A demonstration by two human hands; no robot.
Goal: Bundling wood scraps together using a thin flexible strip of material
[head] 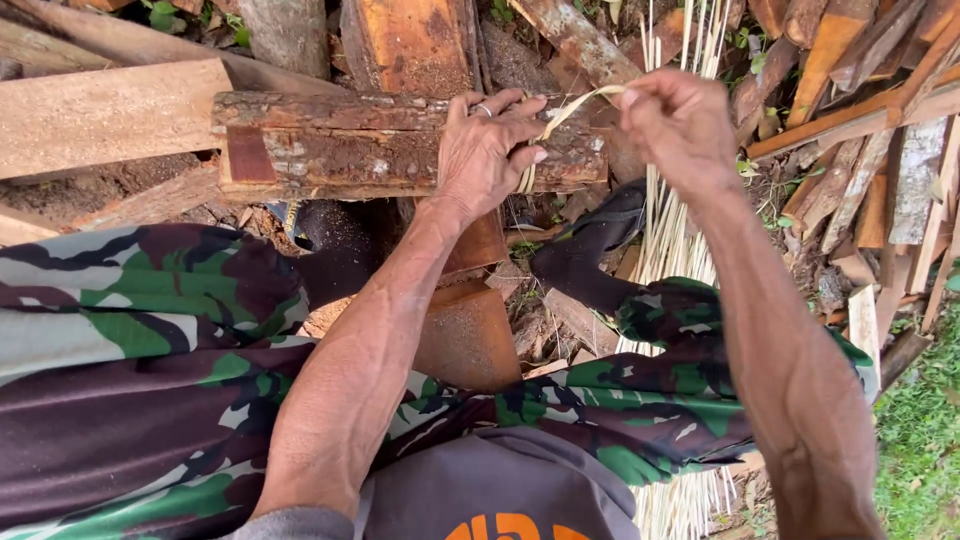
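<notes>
My left hand (487,150) pinches one end of a pale, thin bamboo strip (572,108) just in front of a rough bark-covered wooden block (330,145). A ring shows on one finger. My right hand (678,125) is closed on the strip's other end, up and to the right, so the strip curves between both hands. A bundle of long thin pale bamboo sticks (668,240) lies under my right forearm and runs across my right leg.
I sit with legs in camouflage trousers (150,330) and dark boots (590,250). A pile of offcut wood planks (860,110) surrounds the block. A pale plank (100,115) lies at left. Grass (925,430) grows at right.
</notes>
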